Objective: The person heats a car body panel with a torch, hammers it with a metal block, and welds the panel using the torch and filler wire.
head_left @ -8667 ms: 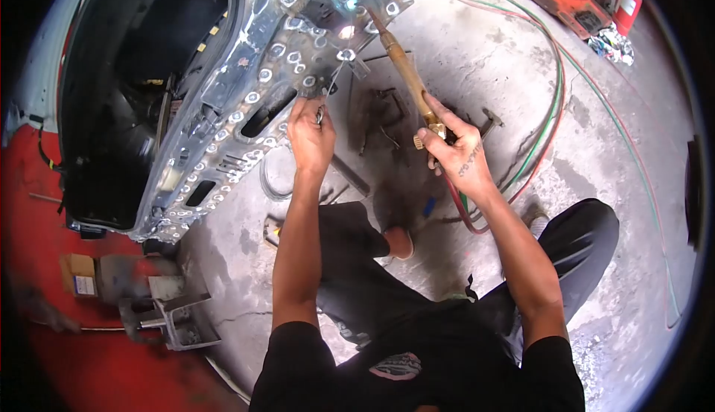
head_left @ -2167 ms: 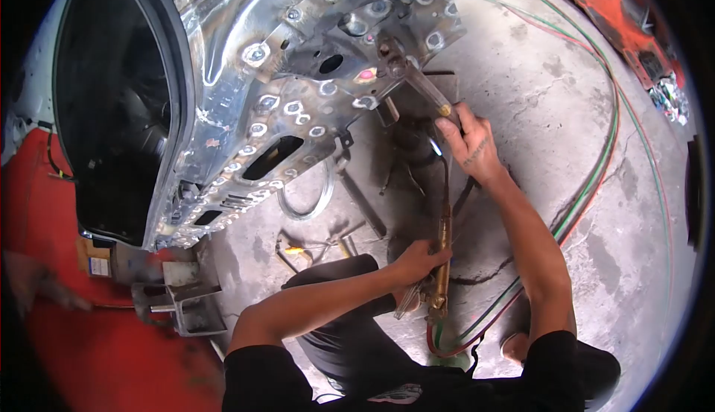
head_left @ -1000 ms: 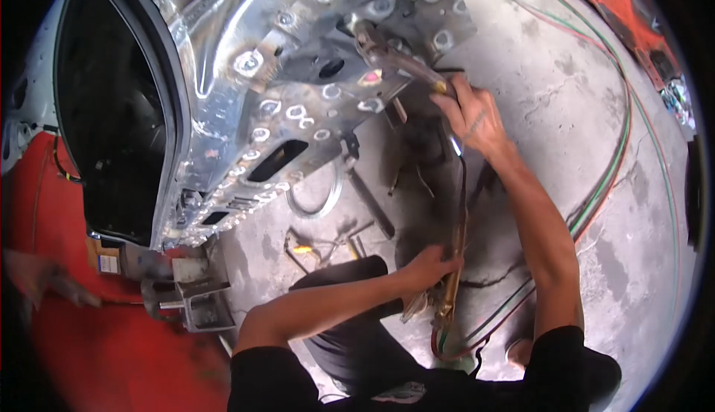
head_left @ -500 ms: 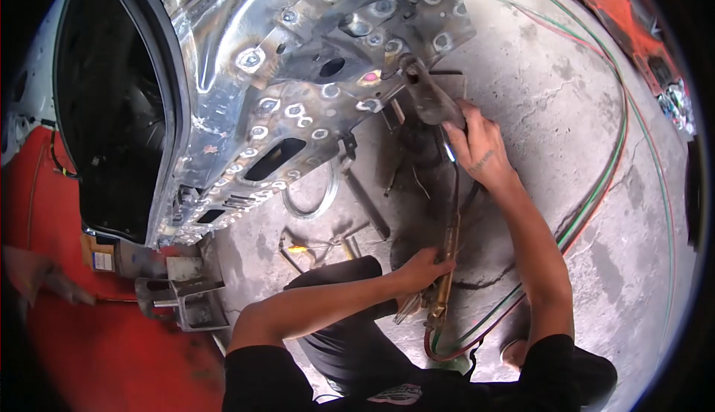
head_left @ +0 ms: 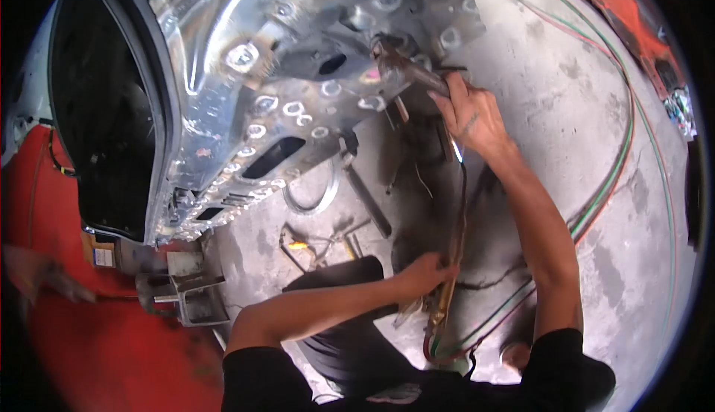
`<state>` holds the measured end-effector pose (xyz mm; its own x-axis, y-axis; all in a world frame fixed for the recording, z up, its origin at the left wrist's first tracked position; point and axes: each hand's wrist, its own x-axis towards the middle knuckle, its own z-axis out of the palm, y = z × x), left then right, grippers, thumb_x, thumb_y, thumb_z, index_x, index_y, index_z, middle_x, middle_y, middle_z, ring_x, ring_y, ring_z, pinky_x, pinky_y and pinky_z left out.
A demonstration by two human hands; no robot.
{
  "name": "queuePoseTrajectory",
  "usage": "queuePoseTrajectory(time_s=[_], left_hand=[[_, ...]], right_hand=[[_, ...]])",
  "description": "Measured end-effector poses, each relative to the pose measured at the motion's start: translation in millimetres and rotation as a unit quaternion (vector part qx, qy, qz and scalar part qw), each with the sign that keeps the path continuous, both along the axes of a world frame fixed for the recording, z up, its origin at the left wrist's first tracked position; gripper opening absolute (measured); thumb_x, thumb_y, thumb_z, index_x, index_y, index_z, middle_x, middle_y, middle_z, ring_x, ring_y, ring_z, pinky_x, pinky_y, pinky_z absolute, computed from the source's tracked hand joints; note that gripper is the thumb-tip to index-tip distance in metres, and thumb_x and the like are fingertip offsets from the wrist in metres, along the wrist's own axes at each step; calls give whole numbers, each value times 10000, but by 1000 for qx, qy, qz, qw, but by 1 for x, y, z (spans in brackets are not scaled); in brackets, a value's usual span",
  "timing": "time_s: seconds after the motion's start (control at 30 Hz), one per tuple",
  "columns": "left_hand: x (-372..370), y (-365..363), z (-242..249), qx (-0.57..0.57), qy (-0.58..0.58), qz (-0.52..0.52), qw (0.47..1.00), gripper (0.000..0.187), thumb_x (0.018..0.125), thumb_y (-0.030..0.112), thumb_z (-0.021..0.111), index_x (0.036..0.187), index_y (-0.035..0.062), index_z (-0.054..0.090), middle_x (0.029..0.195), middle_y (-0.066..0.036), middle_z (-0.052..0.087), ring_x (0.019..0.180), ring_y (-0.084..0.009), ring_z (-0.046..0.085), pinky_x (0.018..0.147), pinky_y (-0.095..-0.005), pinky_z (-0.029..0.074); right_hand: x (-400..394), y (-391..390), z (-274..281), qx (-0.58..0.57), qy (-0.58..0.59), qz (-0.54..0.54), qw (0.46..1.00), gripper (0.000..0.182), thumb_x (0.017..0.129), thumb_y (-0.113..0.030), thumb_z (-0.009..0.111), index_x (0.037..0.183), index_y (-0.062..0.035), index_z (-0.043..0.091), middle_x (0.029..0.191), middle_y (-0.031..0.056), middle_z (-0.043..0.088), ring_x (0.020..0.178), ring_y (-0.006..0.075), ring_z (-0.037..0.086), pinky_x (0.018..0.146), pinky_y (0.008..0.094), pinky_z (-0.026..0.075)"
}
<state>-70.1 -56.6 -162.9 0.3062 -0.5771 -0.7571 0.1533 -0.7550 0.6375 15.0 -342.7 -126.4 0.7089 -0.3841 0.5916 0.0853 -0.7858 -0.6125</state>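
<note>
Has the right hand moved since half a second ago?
Yes. The right hand with its hammer has risen toward the metal panel, nearer its edge holes.

The door panel (head_left: 246, 99) is bare metal, shiny and scuffed, dotted with ground spots. The torch (head_left: 447, 278) below it is brass-coloured metal with a dull shine. The floor (head_left: 566, 114) beside the panel is rough, cracked, matt concrete.

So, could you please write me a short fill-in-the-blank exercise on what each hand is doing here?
The right hand grips a ____ held against the metal panel.
The left hand holds the brass ____.
Red and ____ hoses run across the concrete floor.

Missing words: hammer; torch; green
</note>
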Motion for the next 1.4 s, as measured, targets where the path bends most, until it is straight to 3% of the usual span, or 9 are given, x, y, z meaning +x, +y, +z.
queuePoseTrajectory(time_s=[0.2,0.3,0.53,0.73,0.9,1.0,1.17,1.27,1.4], left_hand=[[-1,6,-12,-32,-17,-7,999,458,1032,401,696,1201,-24,681,890,-59,669,772,-112,602,668,-321,499],[-4,6,-8,-21,-8,-3,1000,463,1034,398,696,1191,-38,679,881,-59,664,755,-113,587,651,-331,488],[-2,3,-13,-24,9,-21,999,457,1052,388,680,1222,-35,663,1018,-96,724,921,-152,678,825,-351,568],[0,-5,3,5,-53,-94,994,487,1036,410,684,1206,-46,674,1033,-120,731,950,-164,678,836,-372,551],[6,-5,4,-16,-53,-68,996,490,1013,399,700,1212,-48,681,1045,-135,739,954,-187,690,862,-380,543],[5,-7,7,-50,-67,-77,993,478,1005,388,706,1211,-44,689,1051,-138,747,958,-197,696,874,-384,542],[-7,-9,22,-123,-141,-96,978,457,1005,378,703,1192,-39,711,1032,-139,751,950,-197,695,844,-383,541],[-4,-31,49,-129,-125,-81,980,440,1007,362,704,1175,-43,719,984,-114,737,902,-174,675,795,-363,534],[2,-48,56,-193,-152,-54,968,397,1009,335,711,1116,-47,734,907,-60,702,826,-140,631,741,-342,519]], right_hand=[[-17,2,-7,-60,-260,62,962,330,999,-284,714,1102,-18,548,797,264,701,733,477,702,626,560,558],[6,-7,5,46,56,-12,997,375,1001,-272,713,1198,6,556,871,282,702,800,513,694,665,539,555],[-13,-7,4,-36,-159,18,986,331,1027,-267,682,1183,-3,557,879,279,701,770,520,677,672,581,539],[-32,-3,16,61,5,-34,998,301,1037,-288,685,1091,-23,553,746,270,681,720,508,684,630,563,536],[-129,-14,-110,174,96,-206,958,212,1037,-159,649,1150,21,648,787,294,682,741,502,694,672,533,552],[-200,-1,-251,194,132,-243,941,450,957,-139,693,1360,47,616,996,333,716,955,496,716,838,541,559],[-227,13,-275,170,172,-223,944,535,941,-160,686,1418,62,590,1126,290,738,1037,478,701,927,464,557],[-215,32,-209,117,-79,-120,983,549,1008,-267,680,1439,60,588,1204,274,716,1143,380,684,969,417,537],[-239,106,-43,473,119,-16,873,613,1093,-417,589,1483,55,556,1302,218,681,1211,268,631,989,391,520]])
